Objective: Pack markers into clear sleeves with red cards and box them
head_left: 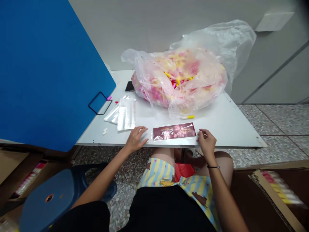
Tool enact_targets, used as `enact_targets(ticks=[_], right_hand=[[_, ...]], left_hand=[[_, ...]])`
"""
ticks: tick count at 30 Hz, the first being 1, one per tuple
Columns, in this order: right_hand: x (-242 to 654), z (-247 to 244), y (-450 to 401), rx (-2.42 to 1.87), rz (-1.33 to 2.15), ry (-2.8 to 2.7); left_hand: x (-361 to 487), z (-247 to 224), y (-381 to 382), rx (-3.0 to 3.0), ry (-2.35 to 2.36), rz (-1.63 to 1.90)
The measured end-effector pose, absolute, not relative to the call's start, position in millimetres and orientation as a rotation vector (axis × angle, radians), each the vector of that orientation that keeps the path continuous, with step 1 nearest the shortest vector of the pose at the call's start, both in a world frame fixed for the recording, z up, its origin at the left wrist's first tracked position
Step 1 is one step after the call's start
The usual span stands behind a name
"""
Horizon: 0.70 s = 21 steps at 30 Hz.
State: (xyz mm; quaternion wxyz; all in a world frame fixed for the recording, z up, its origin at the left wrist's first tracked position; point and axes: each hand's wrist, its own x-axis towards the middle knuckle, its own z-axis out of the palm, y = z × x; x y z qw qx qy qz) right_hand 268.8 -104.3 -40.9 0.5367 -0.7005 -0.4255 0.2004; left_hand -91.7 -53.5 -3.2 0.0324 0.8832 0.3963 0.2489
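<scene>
A dark red printed packet [174,131] with pink and white print lies flat near the table's front edge, its long side running left to right. Just off its left end is my left hand [136,138], open, thumb and fingers apart and holding nothing. Beside the right end rests my right hand [207,141], fingers loosely curled with a gap at the thumb; whether a fingertip touches the packet I cannot tell. Behind the packet lies a yellow and white stick-like piece [188,117]. Silver foil pouches [126,113] are stacked to the left, behind my left hand.
A large clear plastic bag [154,82] full of pink, yellow and red pieces fills the table's back. Left are a phone [129,86], small white pieces [104,131], a black wire frame [98,113] and a blue panel [48,71]. Cardboard boxes [272,196] and a blue stool [48,196] flank me.
</scene>
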Motion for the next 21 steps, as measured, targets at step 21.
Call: enact_targets(ticks=[21], right_hand=[[264.3,-52.2,-107.9,-1.699,0.002,-1.226]], left_hand=[[-83.5,-19.4,-51.9,2.5,1.896,0.75]])
